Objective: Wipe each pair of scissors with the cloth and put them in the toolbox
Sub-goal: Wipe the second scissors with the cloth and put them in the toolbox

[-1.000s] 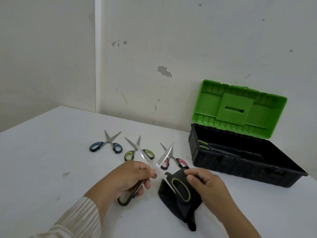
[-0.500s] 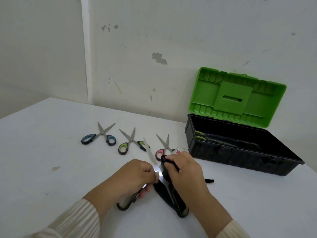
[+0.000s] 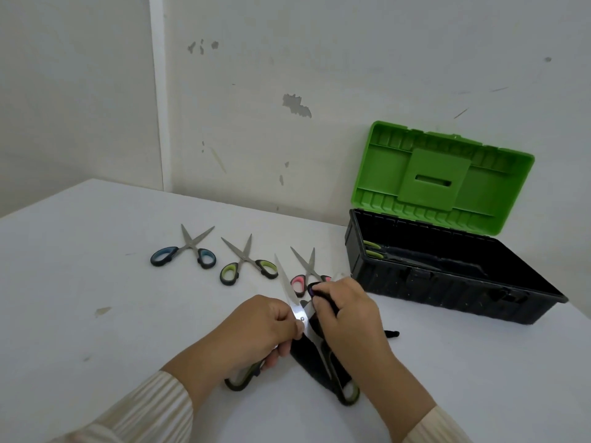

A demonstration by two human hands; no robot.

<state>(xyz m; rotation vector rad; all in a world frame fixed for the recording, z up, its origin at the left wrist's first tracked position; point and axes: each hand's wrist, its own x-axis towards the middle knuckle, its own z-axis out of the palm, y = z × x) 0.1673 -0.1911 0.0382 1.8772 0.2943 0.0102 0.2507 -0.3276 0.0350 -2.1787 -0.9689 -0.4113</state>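
- Head view is showing the left hand (image 3: pixel 259 327) closing around the large scissors (image 3: pixel 295 310) near the pivot, blades spread open, low over the white table (image 3: pixel 96 282).
- Right hand (image 3: pixel 347 311) is pinching the dark cloth (image 3: pixel 308 354) around one blade.
- Advice: keep the fingers behind the cutting edge while drawing the cloth from pivot toward tip.
- Toolbox (image 3: pixel 447 292) is standing open to the right; three smaller scissors are lying beyond the hands.
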